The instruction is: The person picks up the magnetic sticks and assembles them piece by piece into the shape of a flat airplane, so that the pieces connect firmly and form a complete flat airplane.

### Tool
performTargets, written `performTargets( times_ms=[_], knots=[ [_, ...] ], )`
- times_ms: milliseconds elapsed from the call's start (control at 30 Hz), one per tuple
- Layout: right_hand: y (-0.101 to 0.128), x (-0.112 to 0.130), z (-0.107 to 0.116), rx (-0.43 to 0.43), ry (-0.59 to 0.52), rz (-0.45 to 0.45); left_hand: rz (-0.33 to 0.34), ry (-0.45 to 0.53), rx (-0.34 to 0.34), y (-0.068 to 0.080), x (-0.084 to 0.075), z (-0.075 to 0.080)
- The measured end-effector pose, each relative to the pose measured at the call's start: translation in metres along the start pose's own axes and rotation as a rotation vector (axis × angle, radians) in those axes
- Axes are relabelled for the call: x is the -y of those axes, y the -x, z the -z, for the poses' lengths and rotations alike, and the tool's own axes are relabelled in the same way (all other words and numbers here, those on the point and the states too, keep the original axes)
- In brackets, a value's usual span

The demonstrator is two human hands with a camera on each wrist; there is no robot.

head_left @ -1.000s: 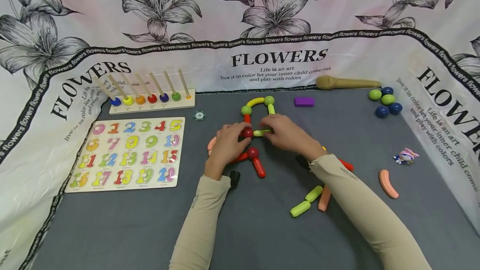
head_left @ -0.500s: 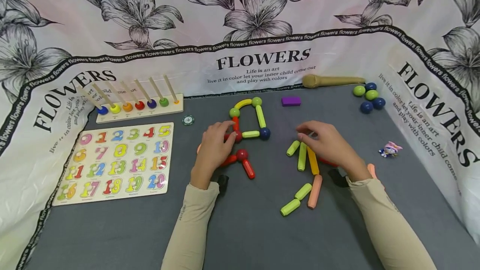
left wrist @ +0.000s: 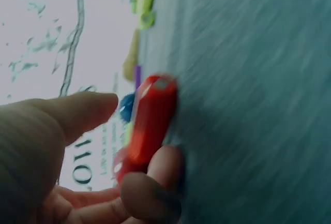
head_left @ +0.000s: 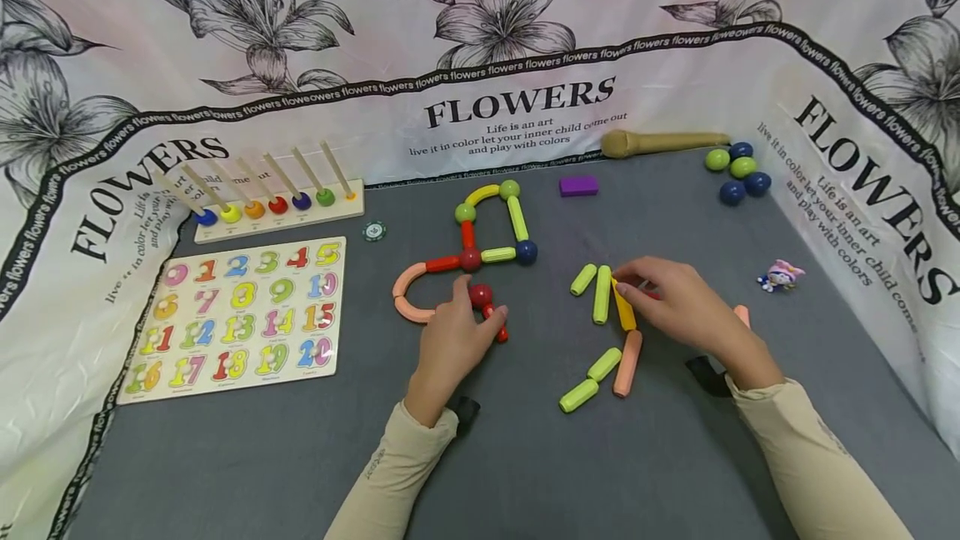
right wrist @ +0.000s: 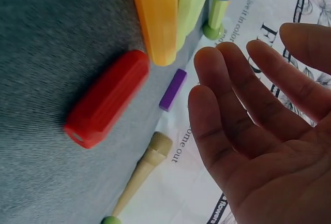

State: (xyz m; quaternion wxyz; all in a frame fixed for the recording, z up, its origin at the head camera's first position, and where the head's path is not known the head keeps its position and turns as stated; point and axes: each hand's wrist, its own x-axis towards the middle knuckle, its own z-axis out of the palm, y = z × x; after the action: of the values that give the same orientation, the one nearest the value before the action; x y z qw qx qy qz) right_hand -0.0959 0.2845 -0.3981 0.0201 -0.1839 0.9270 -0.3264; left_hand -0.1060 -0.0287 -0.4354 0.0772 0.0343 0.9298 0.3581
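Hands at the rod-and-ball figure

The left hand (head_left: 455, 338) pinched a red rod (left wrist: 150, 121) joined to a red ball (head_left: 480, 295); just beyond stood the part-built figure (head_left: 491, 227), seemingly unfinished. The right hand (head_left: 678, 302) hovered released over a loose red rod (right wrist: 106, 99), beside the yellow rod (head_left: 622, 308) and green rods (head_left: 602, 293) waiting unused.

Evenly bright from above, soft shadows; slightly bowed at head-view edges; dim, bluish, motion-blurred in both wrist views.

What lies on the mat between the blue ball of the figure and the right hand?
Two green sticks lie there, seen in the head view, short of the right hand.
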Motion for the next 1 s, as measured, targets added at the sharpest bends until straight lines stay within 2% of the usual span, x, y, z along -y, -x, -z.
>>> performTargets(
  times_ms=[133,267,367,533,667,767,1000],
  knots=[
    [0.002,0.003,-0.001,-0.001,0.003,0.004,-0.008,-0.017,-0.029,-0.001,0.001,-0.009],
    [-0.003,0.001,0.002,-0.007,0.037,0.018,-0.029,0.022,-0.040,-0.003,0.003,-0.009],
    [-0.010,-0.004,0.010,-0.015,0.091,0.002,-0.027,0.081,-0.004,-0.003,0.005,-0.005],
    [-0.021,-0.023,0.032,-0.025,0.142,-0.074,-0.012,0.184,0.063,-0.002,0.008,-0.001],
    [-0.033,-0.041,0.046,-0.029,0.173,-0.124,-0.016,0.204,0.080,0.001,0.010,0.000],
    [-0.044,-0.053,0.055,-0.019,0.195,-0.151,-0.012,0.197,0.053,0.004,0.011,0.000],
    [-0.064,-0.076,0.075,0.019,0.312,-0.268,0.003,0.156,-0.069,0.012,0.008,-0.008]
  ],
)
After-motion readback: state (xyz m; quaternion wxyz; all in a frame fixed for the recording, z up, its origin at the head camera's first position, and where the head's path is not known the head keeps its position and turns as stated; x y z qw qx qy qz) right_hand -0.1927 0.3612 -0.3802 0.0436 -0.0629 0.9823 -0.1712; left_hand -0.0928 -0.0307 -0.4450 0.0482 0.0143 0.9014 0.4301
